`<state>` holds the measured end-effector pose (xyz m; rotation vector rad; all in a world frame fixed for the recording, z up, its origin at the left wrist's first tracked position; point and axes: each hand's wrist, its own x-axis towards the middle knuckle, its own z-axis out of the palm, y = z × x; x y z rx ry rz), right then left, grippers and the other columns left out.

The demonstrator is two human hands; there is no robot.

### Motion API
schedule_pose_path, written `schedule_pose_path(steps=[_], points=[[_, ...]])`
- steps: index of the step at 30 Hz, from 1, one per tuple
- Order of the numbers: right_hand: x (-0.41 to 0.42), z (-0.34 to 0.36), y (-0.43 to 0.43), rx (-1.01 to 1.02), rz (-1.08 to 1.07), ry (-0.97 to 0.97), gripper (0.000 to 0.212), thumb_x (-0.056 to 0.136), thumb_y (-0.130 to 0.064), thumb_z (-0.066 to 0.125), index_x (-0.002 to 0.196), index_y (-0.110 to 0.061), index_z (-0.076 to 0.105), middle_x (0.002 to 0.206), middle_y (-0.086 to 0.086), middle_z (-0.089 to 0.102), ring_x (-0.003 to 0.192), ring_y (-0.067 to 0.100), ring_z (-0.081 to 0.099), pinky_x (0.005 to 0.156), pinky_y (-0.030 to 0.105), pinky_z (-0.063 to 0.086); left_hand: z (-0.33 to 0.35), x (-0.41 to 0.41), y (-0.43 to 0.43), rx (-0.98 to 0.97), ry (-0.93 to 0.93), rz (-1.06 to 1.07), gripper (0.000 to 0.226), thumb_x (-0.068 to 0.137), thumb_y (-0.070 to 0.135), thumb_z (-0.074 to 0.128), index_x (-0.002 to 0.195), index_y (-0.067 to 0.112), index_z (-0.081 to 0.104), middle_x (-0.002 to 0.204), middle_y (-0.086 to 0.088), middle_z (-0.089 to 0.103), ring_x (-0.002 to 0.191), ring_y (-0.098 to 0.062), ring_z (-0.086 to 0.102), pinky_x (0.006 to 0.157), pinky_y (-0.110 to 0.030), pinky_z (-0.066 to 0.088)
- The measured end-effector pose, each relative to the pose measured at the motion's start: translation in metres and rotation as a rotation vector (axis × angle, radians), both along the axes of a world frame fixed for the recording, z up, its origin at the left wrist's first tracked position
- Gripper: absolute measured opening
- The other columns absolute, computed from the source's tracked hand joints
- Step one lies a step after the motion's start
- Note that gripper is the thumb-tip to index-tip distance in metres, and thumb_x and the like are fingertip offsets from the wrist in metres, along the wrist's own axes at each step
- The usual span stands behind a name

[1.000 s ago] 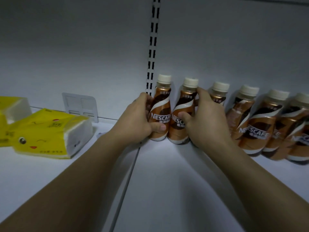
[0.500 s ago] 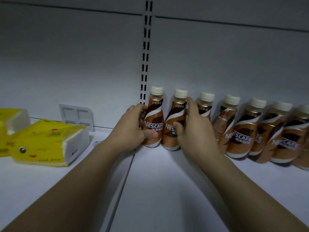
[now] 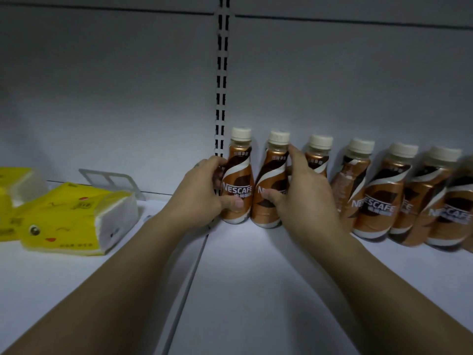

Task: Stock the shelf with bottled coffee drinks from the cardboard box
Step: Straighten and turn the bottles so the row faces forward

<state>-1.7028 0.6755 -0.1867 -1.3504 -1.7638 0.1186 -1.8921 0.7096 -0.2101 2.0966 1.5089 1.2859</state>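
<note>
A row of brown Nescafe coffee bottles with cream caps stands upright against the back wall of the white shelf [image 3: 256, 290]. My left hand [image 3: 199, 193] wraps around the leftmost bottle [image 3: 239, 180], thumb across its label. My right hand [image 3: 302, 196] grips the second bottle [image 3: 271, 185] beside it. Both bottles rest on the shelf, touching each other. A third bottle [image 3: 318, 155] is partly hidden behind my right hand. Several more bottles [image 3: 378, 196] continue to the right edge. The cardboard box is out of view.
Two yellow tissue packs [image 3: 74, 216] lie on the left shelf section. A white plastic divider [image 3: 107, 179] leans at the back wall behind them. A slotted upright [image 3: 221, 85] runs up the back wall, and a seam [image 3: 189, 278] splits the two shelf boards.
The view has pulled back and tilted up slightly, so the bottles sit lower in the frame. Both hands stay on the two leftmost bottles.
</note>
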Motion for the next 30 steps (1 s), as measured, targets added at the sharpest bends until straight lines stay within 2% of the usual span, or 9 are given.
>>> schedule_pose_path(steps=[5, 11, 13, 16, 18, 22, 24, 27, 30], points=[[0.003, -0.002, 0.003, -0.031, 0.015, -0.007, 0.089, 0.080, -0.020, 0.075, 0.149, -0.033, 0.019, 0.135, 0.000, 0.055, 0.124, 0.021, 0.053, 0.101, 0.043, 0.047, -0.003, 0.001, 0.001, 0.011, 0.003, 0.021, 0.074, 0.062, 0.036, 0.084, 0.125, 0.036, 0.045, 0.099, 0.026, 0.047, 0.085, 0.008, 0.050, 0.065, -0.010, 0.036], [0.007, 0.002, -0.011, -0.043, 0.045, -0.038, 0.089, 0.084, -0.022, 0.072, 0.151, -0.033, 0.013, 0.138, 0.000, 0.053, 0.121, 0.019, 0.056, 0.097, 0.038, 0.047, -0.001, 0.008, -0.011, 0.011, -0.016, 0.020, 0.071, 0.067, 0.033, 0.083, 0.128, 0.029, 0.046, 0.115, 0.010, 0.052, 0.090, 0.005, 0.050, 0.081, -0.021, 0.045], [0.013, 0.011, -0.019, 0.044, 0.014, 0.024, 0.082, 0.086, -0.026, 0.070, 0.150, -0.030, 0.021, 0.137, -0.001, 0.055, 0.118, 0.018, 0.057, 0.097, 0.038, 0.046, 0.001, 0.014, -0.016, 0.009, -0.052, 0.030, 0.072, 0.068, 0.035, 0.082, 0.130, 0.029, 0.044, 0.118, 0.010, 0.049, 0.092, 0.008, 0.050, 0.081, -0.016, 0.042], [0.032, 0.027, -0.026, 0.271, -0.061, 0.203, 0.053, 0.088, -0.029, 0.068, 0.136, -0.027, 0.046, 0.119, -0.005, 0.063, 0.090, 0.013, 0.063, 0.083, 0.032, 0.053, 0.009, 0.026, -0.023, 0.058, -0.101, 0.136, 0.079, 0.068, 0.041, 0.080, 0.134, 0.027, 0.038, 0.125, 0.007, 0.042, 0.102, 0.002, 0.047, 0.088, -0.022, 0.038], [0.048, 0.030, -0.025, 0.276, -0.105, 0.255, 0.040, 0.089, -0.026, 0.066, 0.127, -0.023, 0.055, 0.109, -0.006, 0.066, 0.086, 0.011, 0.061, 0.079, 0.027, 0.051, 0.018, 0.036, -0.028, 0.204, -0.003, 0.285, 0.079, 0.068, 0.044, 0.078, 0.133, 0.025, 0.036, 0.130, 0.001, 0.038, 0.117, -0.014, 0.040, 0.093, -0.029, 0.034], [0.063, 0.027, -0.018, 0.198, -0.171, 0.267, 0.030, 0.090, -0.022, 0.064, 0.119, -0.020, 0.060, 0.099, -0.007, 0.067, 0.083, 0.005, 0.058, 0.068, 0.003, 0.035, 0.046, 0.058, -0.036, 0.462, 0.225, 0.385, 0.062, 0.072, 0.053, 0.068, 0.123, 0.026, 0.046, 0.122, 0.000, 0.051, 0.114, -0.019, 0.038, 0.092, -0.036, 0.036], [0.061, 0.026, -0.016, 0.193, -0.153, 0.246, 0.030, 0.089, -0.023, 0.065, 0.119, -0.020, 0.060, 0.099, -0.007, 0.067, 0.086, 0.009, 0.061, 0.070, 0.007, 0.037, 0.060, 0.067, -0.032, 0.472, 0.295, 0.390, 0.066, 0.074, 0.057, 0.067, 0.127, 0.025, 0.047, 0.121, -0.001, 0.056, 0.116, -0.022, 0.040, 0.091, -0.037, 0.034], [0.056, 0.022, -0.015, 0.134, -0.118, 0.187, 0.046, 0.087, -0.027, 0.068, 0.131, -0.021, 0.053, 0.114, -0.003, 0.065, 0.103, 0.015, 0.061, 0.085, 0.022, 0.044, 0.076, 0.080, -0.023, 0.520, 0.422, 0.431, 0.071, 0.072, 0.062, 0.065, 0.131, 0.026, 0.046, 0.116, -0.003, 0.063, 0.114, -0.027, 0.045, 0.087, -0.040, 0.030], [0.053, 0.015, -0.012, 0.108, -0.105, 0.124, 0.056, 0.084, -0.027, 0.071, 0.135, -0.023, 0.048, 0.123, -0.002, 0.063, 0.114, 0.016, 0.057, 0.090, 0.024, 0.040, 0.082, 0.086, -0.014, 0.512, 0.540, 0.450, 0.055, 0.071, 0.068, 0.059, 0.111, 0.030, 0.060, 0.100, 0.002, 0.068, 0.110, -0.024, 0.046, 0.087, -0.041, 0.023]])
